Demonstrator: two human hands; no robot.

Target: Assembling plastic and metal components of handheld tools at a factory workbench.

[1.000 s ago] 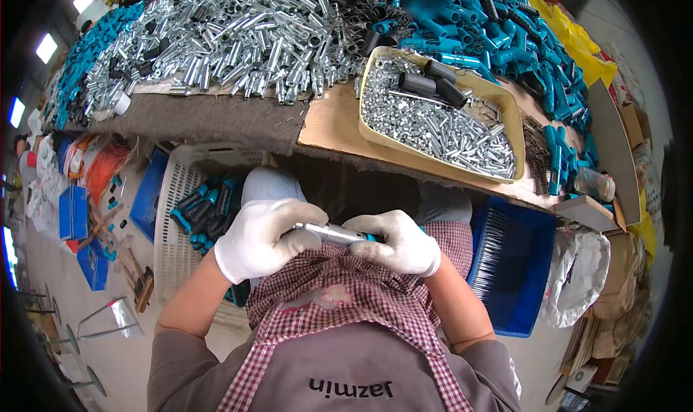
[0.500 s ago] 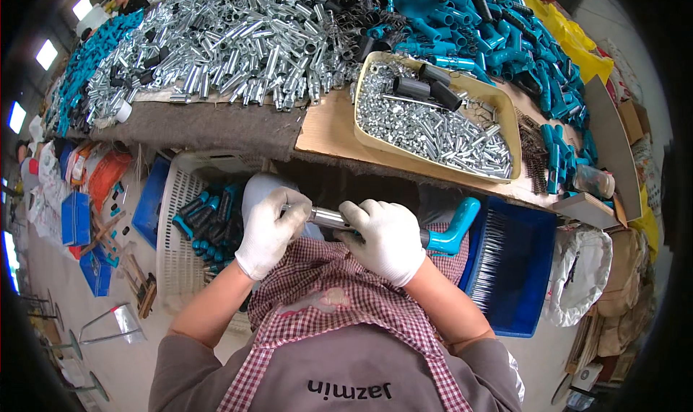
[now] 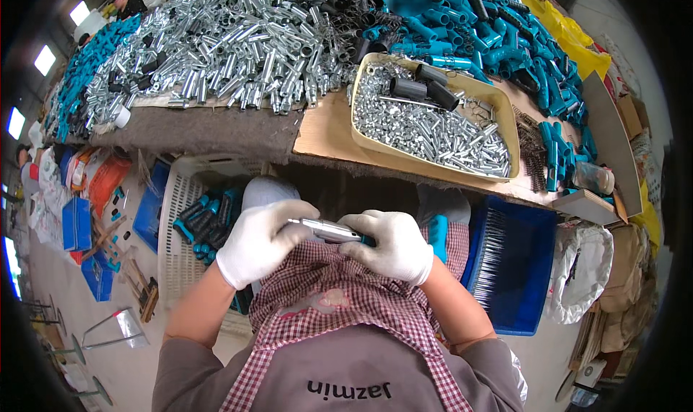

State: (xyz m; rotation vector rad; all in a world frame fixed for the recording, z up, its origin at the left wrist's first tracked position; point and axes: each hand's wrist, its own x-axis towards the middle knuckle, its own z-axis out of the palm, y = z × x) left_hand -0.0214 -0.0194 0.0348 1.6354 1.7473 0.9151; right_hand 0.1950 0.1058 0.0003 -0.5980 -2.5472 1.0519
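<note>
Here's your L hand (image 3: 258, 240), fingers pinched on the silver end of the silver-and-teal tool (image 3: 332, 230); your R hand (image 3: 393, 247) is clamped round its teal part, w/ more teal poking out past the palm. Tool's over your checked apron (image 3: 382, 296), btwn white crate (image 3: 173, 268) & blue bin (image 3: 518, 268), nr the table (image 3: 325, 130) edge.

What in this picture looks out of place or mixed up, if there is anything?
Three thick black cylindrical tubes lie on top of the small silver metal parts in the cream rectangular tray. They look odd because they are darker and much larger, though they may belong there.
</note>
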